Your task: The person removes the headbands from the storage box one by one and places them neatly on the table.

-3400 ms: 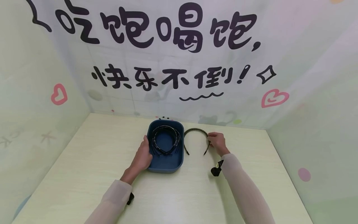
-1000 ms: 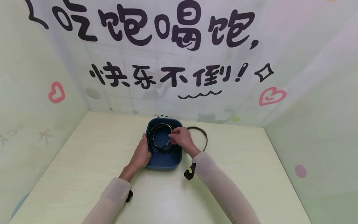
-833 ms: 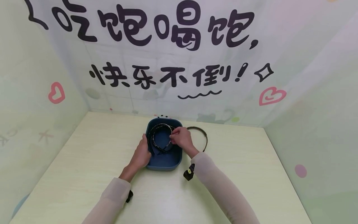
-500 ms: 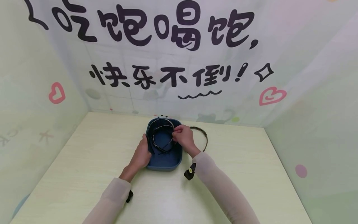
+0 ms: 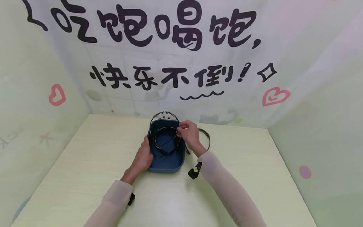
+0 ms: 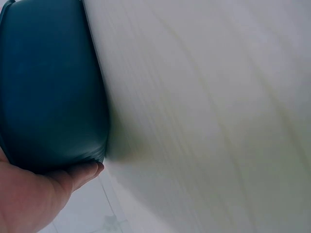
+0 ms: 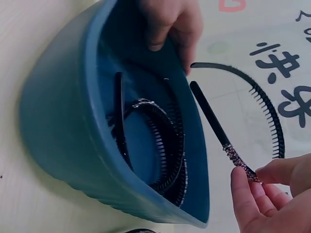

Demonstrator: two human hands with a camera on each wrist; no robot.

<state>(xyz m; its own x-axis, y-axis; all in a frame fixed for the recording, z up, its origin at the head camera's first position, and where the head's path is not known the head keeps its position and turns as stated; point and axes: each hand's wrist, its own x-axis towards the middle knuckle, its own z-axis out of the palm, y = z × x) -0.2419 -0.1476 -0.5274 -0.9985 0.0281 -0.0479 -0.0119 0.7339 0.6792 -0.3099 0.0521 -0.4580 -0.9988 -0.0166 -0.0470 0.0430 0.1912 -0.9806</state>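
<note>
A dark blue plastic basin [image 5: 167, 164] stands on the table, its left wall held by my left hand [image 5: 143, 155]. In the right wrist view, that hand's thumb [image 7: 156, 39] lies inside the wall. My right hand [image 5: 189, 135] pinches a black toothed headband [image 7: 234, 156] near its glittery side part. This headband's arc rises above the basin's back rim in the head view. Inside the basin lie overlapping black headbands [image 7: 170, 116], some with sparkling trim; their number is hard to tell. Another toothed headband [image 5: 208, 136] rests on the table, partly hidden behind my right hand.
Pale wood-grain table [image 5: 170, 201] extends around the basin on all sides. Behind it hangs a white printed curtain [image 5: 136, 104] with large black lettering. Similar pale sheets enclose the left and right sides.
My right hand has left the headband on the table, reached into the basin and lifted another headband up toward the back. My left hand keeps its hold on the basin.
</note>
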